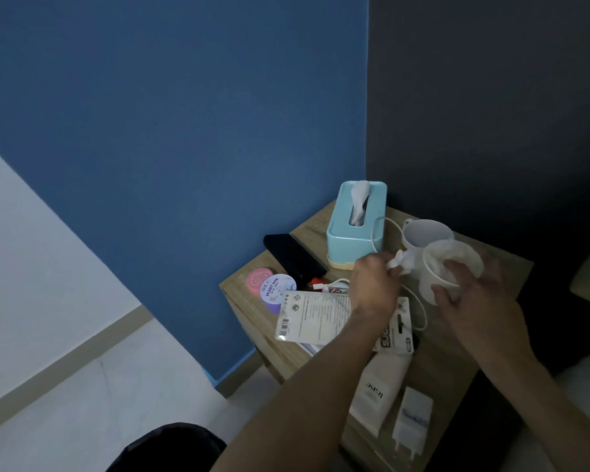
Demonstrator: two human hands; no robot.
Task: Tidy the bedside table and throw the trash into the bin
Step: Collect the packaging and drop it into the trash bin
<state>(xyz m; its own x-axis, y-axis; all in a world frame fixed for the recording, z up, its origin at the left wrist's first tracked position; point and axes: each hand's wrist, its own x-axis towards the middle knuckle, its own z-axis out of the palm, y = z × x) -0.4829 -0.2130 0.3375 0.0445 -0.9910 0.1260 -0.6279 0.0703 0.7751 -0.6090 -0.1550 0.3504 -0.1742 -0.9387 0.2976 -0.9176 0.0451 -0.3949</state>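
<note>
Simultaneously, right hand (476,296) grips round paper cup (429,279); left hand (375,284) pinches crumpled tissue (401,262).

Dim, flat indoor light, no hard shadows or glare; motion-blurred hands, wide-angle bending toward the edges.

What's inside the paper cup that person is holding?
Crumpled white tissue sits in the paper cup. Fingers of the right hand cover part of its mouth; anything under the tissue is hidden. The left hand pinches another scrap.
</note>
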